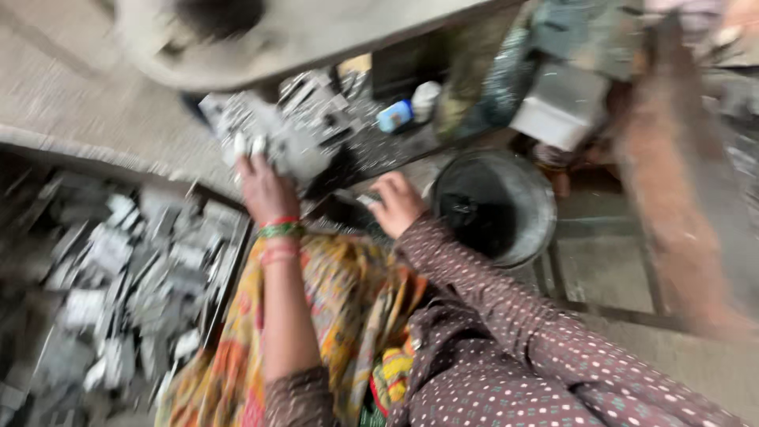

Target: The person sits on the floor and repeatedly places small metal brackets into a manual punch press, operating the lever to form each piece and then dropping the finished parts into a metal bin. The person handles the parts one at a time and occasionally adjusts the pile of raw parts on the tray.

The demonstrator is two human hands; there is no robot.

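Head view: two bare hands work among grey metal parts beside a dark round bucket (518, 186).

Left of the bucket, the left hand (265, 190) has its fingers closed around a bunch of grey metal pieces (273, 138), lifted up in front of the machine table (316, 35). Just beside the bucket rim, the right hand (397, 204) is half curled over a small pale part (368, 199); the blur hides if it really grips it. Far left of the bucket lies a tray (225, 273) full of similar grey pieces.
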